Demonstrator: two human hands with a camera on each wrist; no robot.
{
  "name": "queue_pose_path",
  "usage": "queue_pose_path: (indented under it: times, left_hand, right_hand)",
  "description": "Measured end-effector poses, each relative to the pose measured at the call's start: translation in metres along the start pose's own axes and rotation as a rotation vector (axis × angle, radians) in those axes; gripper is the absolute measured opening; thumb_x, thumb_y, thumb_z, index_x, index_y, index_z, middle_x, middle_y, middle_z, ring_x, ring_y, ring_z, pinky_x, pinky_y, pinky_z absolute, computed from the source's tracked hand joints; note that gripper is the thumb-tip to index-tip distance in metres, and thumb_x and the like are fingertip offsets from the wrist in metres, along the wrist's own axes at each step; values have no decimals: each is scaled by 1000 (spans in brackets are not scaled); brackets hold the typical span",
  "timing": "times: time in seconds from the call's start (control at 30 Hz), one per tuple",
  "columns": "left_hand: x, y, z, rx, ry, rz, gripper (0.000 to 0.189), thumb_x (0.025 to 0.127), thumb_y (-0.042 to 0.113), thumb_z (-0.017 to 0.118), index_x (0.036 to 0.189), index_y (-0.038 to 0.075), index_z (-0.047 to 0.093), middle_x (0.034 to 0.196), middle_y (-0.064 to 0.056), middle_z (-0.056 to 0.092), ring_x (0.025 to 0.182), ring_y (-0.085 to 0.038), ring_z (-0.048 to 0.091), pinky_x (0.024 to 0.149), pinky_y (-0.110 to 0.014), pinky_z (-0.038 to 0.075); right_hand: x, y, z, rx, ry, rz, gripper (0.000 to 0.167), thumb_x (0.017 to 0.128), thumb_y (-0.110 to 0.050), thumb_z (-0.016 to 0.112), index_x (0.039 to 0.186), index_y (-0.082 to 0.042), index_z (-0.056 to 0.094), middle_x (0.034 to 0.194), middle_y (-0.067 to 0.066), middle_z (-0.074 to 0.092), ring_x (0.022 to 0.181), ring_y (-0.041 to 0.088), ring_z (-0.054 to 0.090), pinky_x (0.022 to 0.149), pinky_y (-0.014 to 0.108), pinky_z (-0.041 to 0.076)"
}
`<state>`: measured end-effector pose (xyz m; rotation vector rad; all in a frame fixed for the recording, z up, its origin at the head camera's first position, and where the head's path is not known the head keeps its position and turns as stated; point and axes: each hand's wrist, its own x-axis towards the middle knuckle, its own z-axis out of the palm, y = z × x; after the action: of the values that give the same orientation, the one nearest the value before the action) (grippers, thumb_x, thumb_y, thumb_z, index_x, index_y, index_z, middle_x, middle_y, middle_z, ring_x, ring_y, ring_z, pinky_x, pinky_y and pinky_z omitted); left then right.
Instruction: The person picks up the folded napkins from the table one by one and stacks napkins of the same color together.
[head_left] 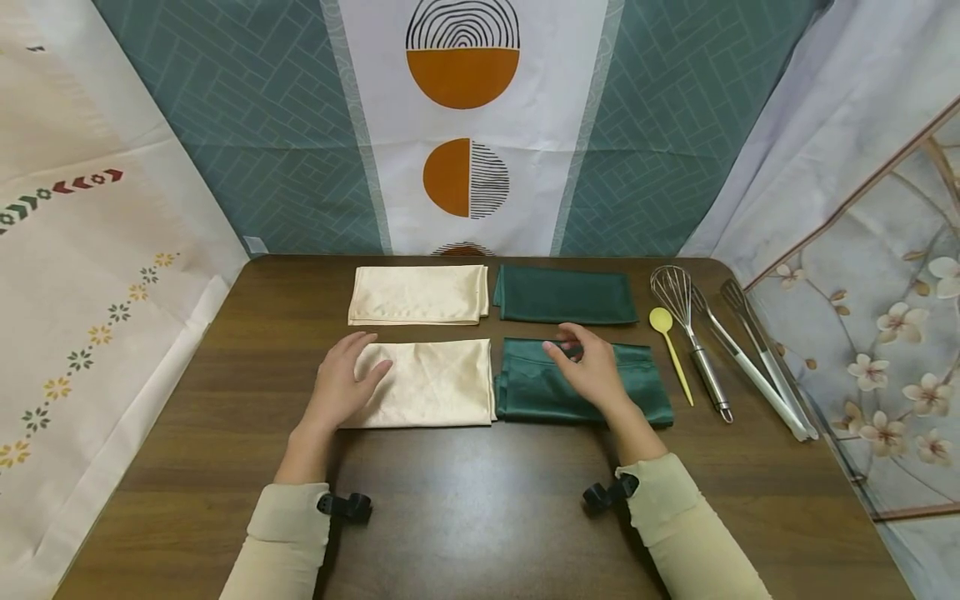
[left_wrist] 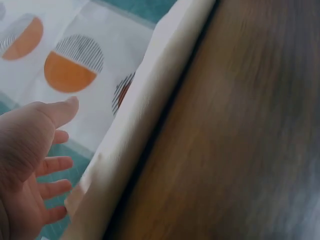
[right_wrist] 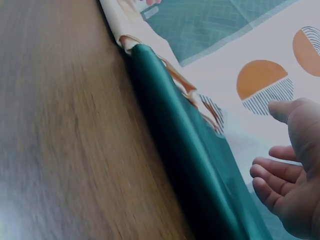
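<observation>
A folded cream cloth [head_left: 431, 383] lies in the middle of the worktop [head_left: 472, 500], left of centre, its long sides roughly parallel to the back edge; the left hand [head_left: 341, 383] is over its left end, with fingers spread and relaxed, gripping nothing. Just beside it, toward the right edge, is a folded green cloth [head_left: 536, 387]; the right hand [head_left: 596, 371] is above it, fingers loosely bent and holding nothing. Whether either hand touches the fabric is hard to tell. Behind these, near the back edge, lie a second cream cloth [head_left: 418, 296] and a second green cloth [head_left: 566, 296], side by side. Along the right edge, a yellow spoon [head_left: 673, 354] lies nearest the green cloths, then a whisk [head_left: 708, 375], then two long utensils [head_left: 750, 367] with slanting handles. Beyond the back edge hangs a teal-and-white curtain [head_left: 540, 83] with orange half-circles; flowered fabric [head_left: 112, 292] hangs past the left edge.
</observation>
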<state>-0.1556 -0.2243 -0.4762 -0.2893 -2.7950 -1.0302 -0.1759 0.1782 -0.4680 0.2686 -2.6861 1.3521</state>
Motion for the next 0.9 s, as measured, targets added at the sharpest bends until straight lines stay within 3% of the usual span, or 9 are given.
queue_pose_path:
  times: [0.3,0.5,0.63,0.73,0.9]
  left_hand:
    - [-1,-23,-12,-39,5,-28,58,99,29,68,143,-5,51,150,-29,42,138,-50,36,109,-68,28]
    - [-1,-37,-24,-69,-103,-125,70,99,37,67,152,-1,41,155,-28,36,141,-50,32,109,-66,31]
    - [-1,-46,-30,-115,-162,-181,79,94,35,74,155,2,36,155,-28,36,138,-50,38,107,-64,36]
    - [1,-51,-32,-108,-186,-184,84,90,28,80,156,1,35,155,-27,37,134,-50,42,106,-63,39]
    - [6,-53,-32,-48,-222,-185,84,88,21,81,155,-3,35,155,-30,35,141,-51,33,110,-64,33]
  right_hand:
    - [13,-13,22,35,-76,35,52,97,-31,71,137,0,59,121,15,69,105,30,65,84,49,54]
    - [22,-21,39,48,-157,37,57,95,-32,73,140,-1,56,124,12,68,107,27,65,85,45,54]
    - [30,-24,52,63,-208,19,60,94,-29,75,141,0,55,126,14,67,106,27,65,85,44,55]
    - [36,-24,61,59,-240,15,62,92,-27,77,142,1,54,127,14,66,107,27,64,86,42,55]
    - [44,-25,72,10,-296,11,67,87,-27,82,142,0,54,128,13,66,102,24,63,87,39,52]
